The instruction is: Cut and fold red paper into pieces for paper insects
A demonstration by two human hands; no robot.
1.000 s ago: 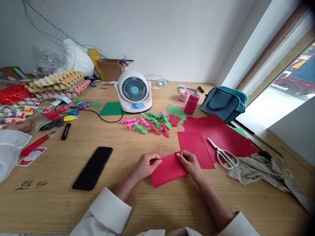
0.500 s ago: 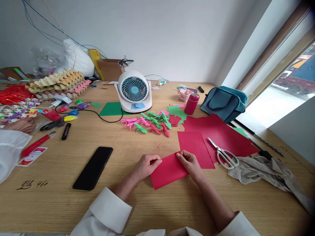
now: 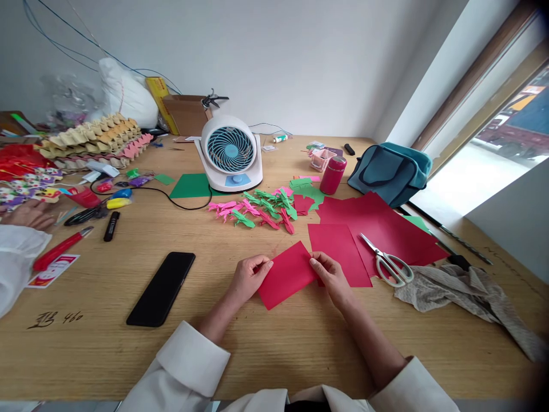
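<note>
A rectangular piece of red paper (image 3: 286, 276) is held up between my two hands, tilted with its right side higher. My left hand (image 3: 249, 278) pinches its left edge between thumb and fingers. At the opposite edge, my right hand (image 3: 332, 276) pinches the paper near a corner. Just beyond lies another red sheet (image 3: 338, 246) on the table, partly behind my right hand. White-handled scissors (image 3: 388, 264) rest on the larger red paper (image 3: 381, 220) to the right. Several folded pink, green and red paper pieces (image 3: 261, 209) lie in a cluster ahead.
A black phone (image 3: 161, 289) lies left of my hands. A white fan (image 3: 231, 154) stands behind the folded pieces, near a red bottle (image 3: 333, 175) and a blue bag (image 3: 388, 174). Crumpled cloth (image 3: 463, 289) lies at right. Another person's hand (image 3: 32, 216) shows at far left.
The red paper has turned between my hands and tilts more steeply, its top corner now raised. My right hand's grip has shifted along the edge. The other person's hand has opened slightly.
</note>
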